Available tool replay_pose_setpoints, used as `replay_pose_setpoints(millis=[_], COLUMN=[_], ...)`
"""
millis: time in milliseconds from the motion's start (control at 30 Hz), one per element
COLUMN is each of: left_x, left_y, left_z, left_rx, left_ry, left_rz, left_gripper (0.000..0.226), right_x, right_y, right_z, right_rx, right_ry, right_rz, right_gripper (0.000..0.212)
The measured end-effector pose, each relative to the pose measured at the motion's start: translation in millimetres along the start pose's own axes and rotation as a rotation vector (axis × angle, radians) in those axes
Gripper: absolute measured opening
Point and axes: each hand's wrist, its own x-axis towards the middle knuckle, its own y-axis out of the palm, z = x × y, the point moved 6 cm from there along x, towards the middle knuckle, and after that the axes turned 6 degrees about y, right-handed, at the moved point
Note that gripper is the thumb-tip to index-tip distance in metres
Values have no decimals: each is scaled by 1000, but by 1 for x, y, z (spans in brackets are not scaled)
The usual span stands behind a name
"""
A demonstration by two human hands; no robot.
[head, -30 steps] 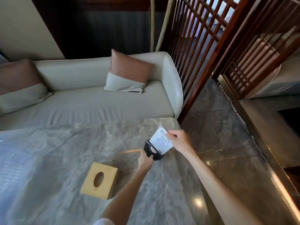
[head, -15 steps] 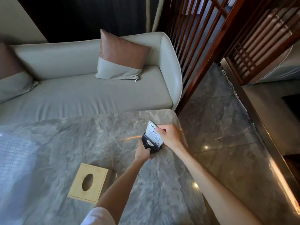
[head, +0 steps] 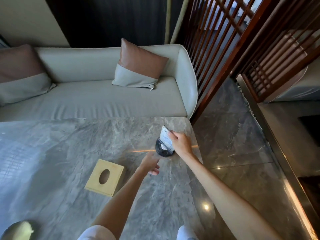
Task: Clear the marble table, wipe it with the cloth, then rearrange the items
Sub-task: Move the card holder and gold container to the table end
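A white card sign (head: 165, 136) stands upright in a round black base (head: 162, 149) near the far right corner of the grey marble table (head: 60, 149). My right hand (head: 181, 144) pinches the card's right edge. My left hand (head: 150, 164) hovers just in front of the black base, blurred, fingers loosely curled and holding nothing. A square wooden tissue box (head: 105, 177) with an oval hole lies flat on the table, left of my left forearm.
A pale rounded object (head: 19, 231) shows at the table's near left corner. A grey sofa (head: 97, 99) with two brown-and-grey cushions (head: 138, 66) runs behind the table. A dark wooden lattice screen (head: 230, 40) and polished stone floor (head: 233, 144) lie to the right.
My left hand has let go of the black base and drawn back towards me. The card and base now stand on the table, with my right hand still on the card.
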Motion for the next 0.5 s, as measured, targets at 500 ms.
replay_pose_setpoints(millis=[500], left_x=[-203], left_y=[-109], left_z=[149], left_rx=[-173], left_ry=[132], left_rz=[-252], left_gripper=[22], right_x=[-212], right_y=[100], right_z=[-22], right_rx=[214], right_ry=[-153], right_rz=[27], right_gripper=[27])
